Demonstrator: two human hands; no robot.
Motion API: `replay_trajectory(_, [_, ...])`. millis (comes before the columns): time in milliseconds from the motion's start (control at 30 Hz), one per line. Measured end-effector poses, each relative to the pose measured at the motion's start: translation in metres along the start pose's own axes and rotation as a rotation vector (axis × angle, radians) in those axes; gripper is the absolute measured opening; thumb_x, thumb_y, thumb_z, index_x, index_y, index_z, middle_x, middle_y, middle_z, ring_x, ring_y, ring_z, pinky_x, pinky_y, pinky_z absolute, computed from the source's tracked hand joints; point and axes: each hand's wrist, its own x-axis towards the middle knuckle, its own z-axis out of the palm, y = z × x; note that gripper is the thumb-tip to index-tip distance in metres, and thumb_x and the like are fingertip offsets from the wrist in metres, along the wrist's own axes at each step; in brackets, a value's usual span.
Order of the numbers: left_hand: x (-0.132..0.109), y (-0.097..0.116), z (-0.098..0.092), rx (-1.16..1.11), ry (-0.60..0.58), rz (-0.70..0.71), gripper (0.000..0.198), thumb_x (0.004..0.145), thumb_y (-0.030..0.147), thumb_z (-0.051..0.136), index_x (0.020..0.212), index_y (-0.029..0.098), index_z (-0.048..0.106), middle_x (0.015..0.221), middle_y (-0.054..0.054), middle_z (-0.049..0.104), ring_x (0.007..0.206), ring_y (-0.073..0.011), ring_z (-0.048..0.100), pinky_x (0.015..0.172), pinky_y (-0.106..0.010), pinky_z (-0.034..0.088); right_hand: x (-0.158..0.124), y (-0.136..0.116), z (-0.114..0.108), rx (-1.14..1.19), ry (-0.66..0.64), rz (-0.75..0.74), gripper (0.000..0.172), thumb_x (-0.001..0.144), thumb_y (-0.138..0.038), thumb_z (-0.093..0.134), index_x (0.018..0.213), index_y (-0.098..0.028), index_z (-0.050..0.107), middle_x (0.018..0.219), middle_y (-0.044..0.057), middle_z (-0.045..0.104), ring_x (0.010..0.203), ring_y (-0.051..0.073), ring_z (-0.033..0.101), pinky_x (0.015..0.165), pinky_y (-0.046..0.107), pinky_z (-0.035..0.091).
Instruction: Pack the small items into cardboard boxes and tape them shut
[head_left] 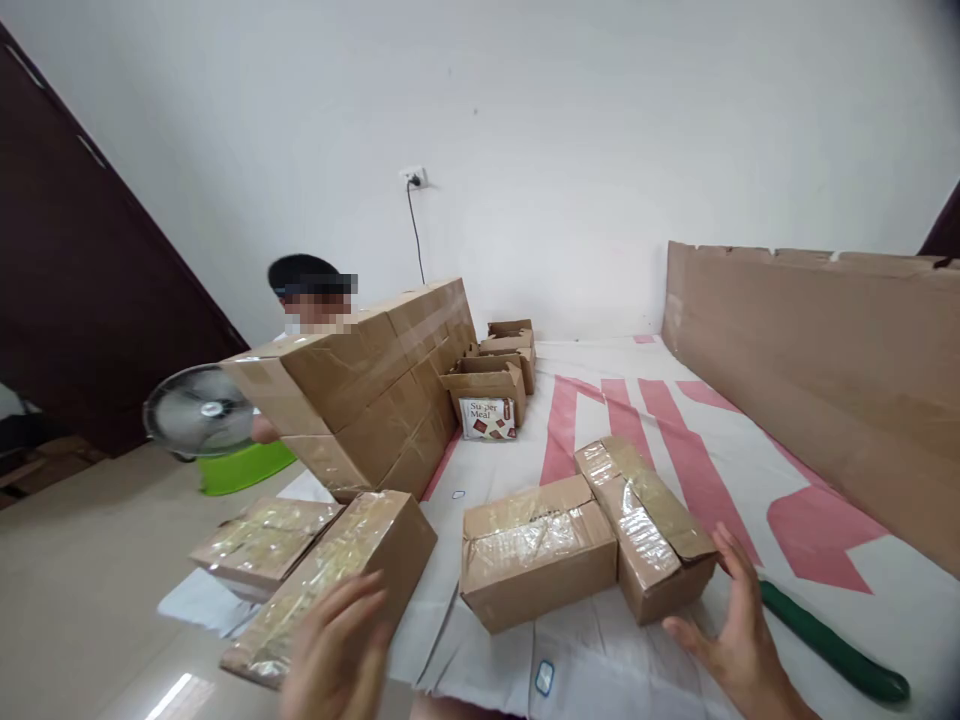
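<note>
My left hand [341,645], slightly blurred, is at the near end of a long taped cardboard box [360,550] at the table's left edge. Its fingers are stretched out and hold nothing; whether they touch the box I cannot tell. At the right, my right hand [731,625] is open, thumb and fingers apart, with its fingertips at the near end of a second taped carton [645,520]. That carton lies angled against another closed carton [536,550]. Just right of my right hand lies a dark green curved object [832,640], its kind unclear.
Stacked cartons [375,390] form a wall at the left, with open boxes [487,375] and a "Super Meal" packet [487,418] beside it. A person [300,285] is behind the stack, near a fan [202,408]. Upright cardboard [810,370] borders the right.
</note>
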Motion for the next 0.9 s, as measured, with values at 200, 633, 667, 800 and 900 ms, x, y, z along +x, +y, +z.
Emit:
replay_trajectory(200, [0.065,0.051,0.08,0.031,-0.785,-0.011,0.081,0.066,0.03,0.074,0.142,0.024,0.045,0.156,-0.014,0.031,0.145,-0.0376,0.021,0.114,-0.054,0.028,-0.001,-0.028,0.01,-0.171,-0.027,-0.069,0.09,0.083,-0.053,0.062,0.152,-0.023,0.012,0.157,0.019,0.014,0.141,0.042,0.022,0.105,0.065,0.035])
replay_trajectory(633, [0.017,0.055,0.052,0.323,-0.401,-0.011,0.063,0.074,0.045,0.066,0.134,0.033,0.051,0.152,-0.009,0.034,0.145,-0.0413,0.013,0.109,-0.063,0.025,0.02,0.079,-0.079,-0.475,-0.382,0.104,0.034,0.086,-0.042,0.053,0.109,-0.019,0.066,0.111,0.012,0.068,0.103,0.032,0.063,0.084,0.047,0.052])
replay_trajectory(667, [0.016,0.066,0.06,0.209,-0.424,0.05,0.061,0.078,0.045,0.064,0.136,0.036,0.048,0.153,-0.006,0.034,0.146,-0.0376,0.016,0.111,-0.06,0.026,0.016,0.087,-0.082,-0.538,-0.417,0.137,0.035,0.083,-0.041,0.055,0.109,-0.019,0.067,0.11,0.013,0.068,0.1,0.033,0.063,0.081,0.047,0.052])
replay_trajectory(800, [0.025,0.107,0.119,-0.196,-0.601,0.046,0.054,0.087,0.036,0.055,0.139,0.034,0.044,0.155,-0.007,0.032,0.143,-0.0322,0.029,0.109,-0.054,0.035,-0.004,0.104,-0.081,-0.672,-0.486,0.167,0.041,0.078,-0.027,0.057,0.118,-0.019,0.065,0.104,0.012,0.069,0.095,0.033,0.064,0.076,0.043,0.052])
replay_trajectory(900, [0.048,0.122,0.18,-0.406,-0.553,-0.196,0.046,0.093,0.034,0.043,0.137,0.022,0.047,0.149,-0.016,0.039,0.139,-0.0316,0.036,0.106,-0.054,0.04,-0.01,0.104,-0.078,-0.666,-0.47,0.135,0.041,0.082,-0.022,0.049,0.12,-0.02,0.064,0.098,0.011,0.069,0.093,0.031,0.064,0.077,0.041,0.052])
